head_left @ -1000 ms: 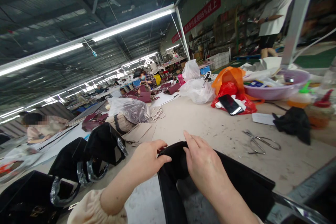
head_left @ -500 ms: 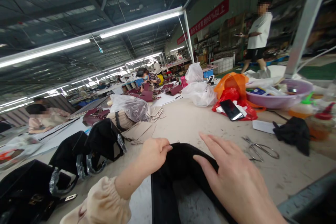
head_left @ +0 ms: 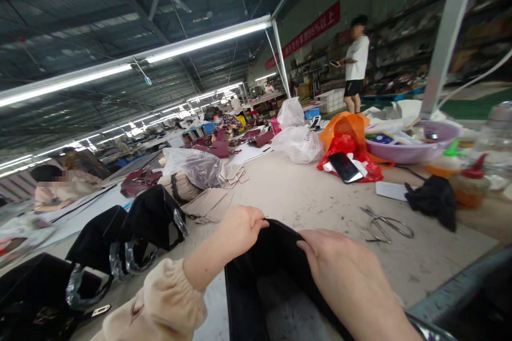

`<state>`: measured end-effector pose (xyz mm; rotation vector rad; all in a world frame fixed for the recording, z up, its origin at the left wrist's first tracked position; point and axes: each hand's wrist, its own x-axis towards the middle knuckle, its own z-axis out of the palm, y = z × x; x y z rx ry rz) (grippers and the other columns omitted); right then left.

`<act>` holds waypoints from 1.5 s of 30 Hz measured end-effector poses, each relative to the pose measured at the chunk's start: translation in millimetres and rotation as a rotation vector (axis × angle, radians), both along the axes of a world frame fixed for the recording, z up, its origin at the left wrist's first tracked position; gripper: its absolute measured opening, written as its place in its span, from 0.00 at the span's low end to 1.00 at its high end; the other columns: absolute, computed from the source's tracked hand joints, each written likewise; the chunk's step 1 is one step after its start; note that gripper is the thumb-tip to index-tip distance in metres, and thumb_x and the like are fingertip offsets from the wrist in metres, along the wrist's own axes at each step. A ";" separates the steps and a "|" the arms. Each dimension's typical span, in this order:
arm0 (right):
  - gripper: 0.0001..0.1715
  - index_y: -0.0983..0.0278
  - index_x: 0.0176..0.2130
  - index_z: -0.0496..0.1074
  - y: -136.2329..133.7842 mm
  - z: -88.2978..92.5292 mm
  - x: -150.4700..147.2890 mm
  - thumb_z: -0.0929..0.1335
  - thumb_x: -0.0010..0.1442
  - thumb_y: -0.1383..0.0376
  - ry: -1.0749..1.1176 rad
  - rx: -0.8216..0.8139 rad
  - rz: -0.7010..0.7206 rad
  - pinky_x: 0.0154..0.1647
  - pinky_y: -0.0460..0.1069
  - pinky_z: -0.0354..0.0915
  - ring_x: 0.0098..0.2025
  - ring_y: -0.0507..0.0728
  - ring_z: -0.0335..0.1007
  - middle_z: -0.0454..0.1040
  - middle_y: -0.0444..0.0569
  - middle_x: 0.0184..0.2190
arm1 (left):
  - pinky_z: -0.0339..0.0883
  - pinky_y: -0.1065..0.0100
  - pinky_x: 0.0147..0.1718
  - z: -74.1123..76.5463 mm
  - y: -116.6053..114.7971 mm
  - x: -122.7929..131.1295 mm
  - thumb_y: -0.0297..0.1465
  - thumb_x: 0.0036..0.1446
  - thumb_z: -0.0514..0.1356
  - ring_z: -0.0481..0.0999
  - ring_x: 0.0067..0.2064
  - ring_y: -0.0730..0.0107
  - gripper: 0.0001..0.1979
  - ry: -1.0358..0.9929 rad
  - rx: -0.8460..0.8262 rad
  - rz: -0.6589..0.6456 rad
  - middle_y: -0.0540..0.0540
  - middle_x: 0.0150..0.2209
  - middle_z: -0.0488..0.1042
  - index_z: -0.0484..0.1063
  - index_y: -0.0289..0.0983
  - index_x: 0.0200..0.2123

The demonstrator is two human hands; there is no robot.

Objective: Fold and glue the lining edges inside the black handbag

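A black bag piece (head_left: 276, 248), bent into an open arch, stands at the table's front with its lower end cut off by the picture's bottom. My left hand (head_left: 244, 229) pinches its top edge between thumb and fingers. Just to the right, my right hand (head_left: 336, 261) has its fingers folded over the same edge, with the thumb on the inner side. Its fingertips are hidden behind the black material. Scissors (head_left: 386, 225) lie on the table beyond my right hand.
Black bags (head_left: 150, 218) with plastic-wrapped handles line the left side. A phone (head_left: 345, 167) rests on a red plastic bag, near a purple basin (head_left: 400, 152). A black cloth (head_left: 434, 200) lies at right. Co-workers sit farther back; a person (head_left: 356, 64) stands behind.
My right hand's fingers, spread above the edge before, have closed down onto the black piece. My left hand keeps its pinch. The person in white has moved left, and the view has shifted slightly.
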<state>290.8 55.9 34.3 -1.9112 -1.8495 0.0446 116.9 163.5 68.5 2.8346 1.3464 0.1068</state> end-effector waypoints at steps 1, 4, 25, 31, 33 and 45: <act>0.11 0.56 0.30 0.72 -2.3 1.9 0.6 0.63 0.59 0.68 0.002 -0.016 -0.001 0.26 0.49 0.57 0.28 0.56 0.73 0.75 0.42 0.26 | 0.56 0.71 0.27 -1.7 0.9 1.3 0.35 0.59 0.53 0.70 0.26 0.71 0.15 0.007 0.024 0.006 0.48 0.23 0.74 0.73 0.36 0.24; 0.08 0.55 0.33 0.71 -11.1 5.9 4.9 0.65 0.57 0.68 0.019 -0.067 -0.002 0.27 0.48 0.58 0.31 0.57 0.73 0.76 0.42 0.28 | 0.55 0.71 0.27 -1.7 2.3 1.0 0.35 0.58 0.54 0.69 0.26 0.72 0.15 -0.040 -0.014 0.028 0.49 0.23 0.73 0.73 0.36 0.24; 0.17 0.51 0.45 0.73 -16.7 -6.5 28.3 0.63 0.55 0.61 0.052 -0.173 0.013 0.27 0.53 0.65 0.34 0.64 0.75 0.79 0.49 0.36 | 0.58 0.72 0.28 21.0 -16.7 -42.3 0.45 0.57 0.53 0.73 0.30 0.68 0.19 0.094 -0.099 0.152 0.47 0.28 0.77 0.76 0.38 0.32; 0.23 0.53 0.51 0.70 -19.9 -10.9 40.4 0.65 0.54 0.56 0.095 -0.174 0.037 0.35 0.56 0.68 0.37 0.65 0.75 0.78 0.49 0.37 | 0.58 0.68 0.29 6.3 -10.6 -31.8 0.40 0.61 0.49 0.75 0.31 0.63 0.20 0.328 0.077 0.223 0.42 0.27 0.77 0.75 0.35 0.29; 0.28 0.51 0.55 0.66 -24.7 -14.7 49.1 0.65 0.54 0.53 0.137 -0.184 0.057 0.38 0.57 0.68 0.39 0.64 0.74 0.78 0.48 0.37 | 0.60 0.67 0.31 3.8 -11.0 -30.7 0.40 0.61 0.48 0.76 0.33 0.60 0.21 0.334 0.098 0.255 0.41 0.29 0.78 0.75 0.35 0.30; 0.41 0.62 0.63 0.54 -92.0 -75.5 92.4 0.67 0.54 0.54 0.449 -0.302 0.195 0.50 0.51 0.66 0.49 0.62 0.71 0.74 0.51 0.47 | 0.64 0.68 0.38 7.3 -10.8 -40.5 0.40 0.54 0.56 0.76 0.40 0.60 0.16 0.058 -0.157 0.356 0.39 0.34 0.78 0.76 0.34 0.30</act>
